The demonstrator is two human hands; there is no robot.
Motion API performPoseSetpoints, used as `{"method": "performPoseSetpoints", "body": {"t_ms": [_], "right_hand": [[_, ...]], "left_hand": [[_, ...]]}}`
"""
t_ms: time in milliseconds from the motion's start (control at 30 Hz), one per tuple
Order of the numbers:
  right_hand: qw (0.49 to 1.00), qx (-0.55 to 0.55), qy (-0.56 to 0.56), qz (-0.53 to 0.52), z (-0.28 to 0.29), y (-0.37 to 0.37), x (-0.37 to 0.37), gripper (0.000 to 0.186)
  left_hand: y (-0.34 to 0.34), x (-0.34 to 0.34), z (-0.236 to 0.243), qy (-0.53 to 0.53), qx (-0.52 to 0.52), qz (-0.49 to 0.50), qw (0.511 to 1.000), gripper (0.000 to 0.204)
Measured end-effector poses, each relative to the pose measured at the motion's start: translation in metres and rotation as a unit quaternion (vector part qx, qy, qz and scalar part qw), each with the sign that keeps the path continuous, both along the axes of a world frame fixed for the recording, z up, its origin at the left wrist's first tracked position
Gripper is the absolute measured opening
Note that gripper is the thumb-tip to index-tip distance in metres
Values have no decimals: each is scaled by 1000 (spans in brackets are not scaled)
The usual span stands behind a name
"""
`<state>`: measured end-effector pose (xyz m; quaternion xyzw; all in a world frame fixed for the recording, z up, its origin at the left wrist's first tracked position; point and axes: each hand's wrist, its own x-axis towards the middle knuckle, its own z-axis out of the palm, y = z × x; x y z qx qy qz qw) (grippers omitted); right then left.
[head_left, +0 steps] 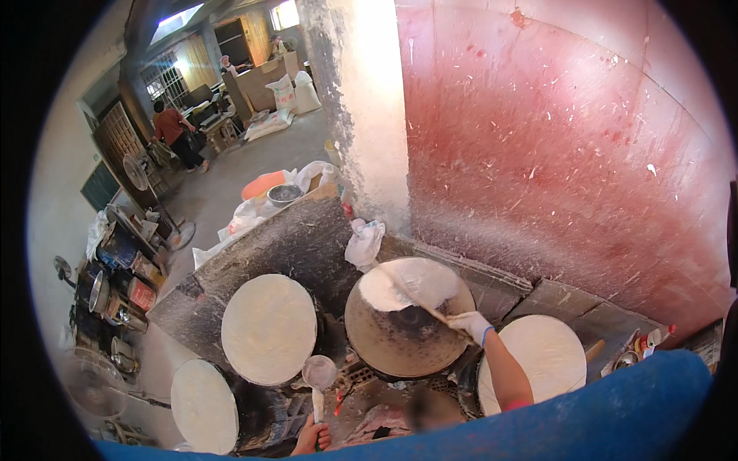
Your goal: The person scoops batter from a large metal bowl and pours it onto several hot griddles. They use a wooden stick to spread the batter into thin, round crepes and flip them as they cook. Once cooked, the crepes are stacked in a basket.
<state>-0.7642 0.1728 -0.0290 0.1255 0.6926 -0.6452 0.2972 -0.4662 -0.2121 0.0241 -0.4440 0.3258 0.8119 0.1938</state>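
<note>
My right hand (467, 326), in a white glove, is closed round a thin wooden stick (419, 298) that reaches over a large round griddle (384, 353). White batter or dough (411, 280) covers the far part of that griddle; its near part is bare and brownish. My left hand (311, 436), ungloved, grips the pale handle of a ladle (319, 373), its round bowl up near a second griddle. White round sheets (269, 330) cover this second griddle and two others, a sheet (204, 407) at lower left and a sheet (532, 357) under my right forearm.
A sooty low wall (261, 238) runs behind the griddles, with a white cloth (364, 243) at its corner. Beyond it lie plastic bags and a metal bowl (284, 194). A standing fan (138, 170) and other people are farther back. Small containers (649, 339) sit at far right.
</note>
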Motion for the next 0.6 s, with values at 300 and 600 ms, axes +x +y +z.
{"method": "performPoseSetpoints", "body": {"t_ms": [300, 600], "right_hand": [[999, 6, -27, -22, 1, 17, -40, 25], [981, -54, -7, 187, -43, 39, -19, 28]], "left_hand": [[-6, 24, -14, 39, -4, -30, 999, 52], [-4, 26, -17, 20, 27, 28, 999, 64]]}}
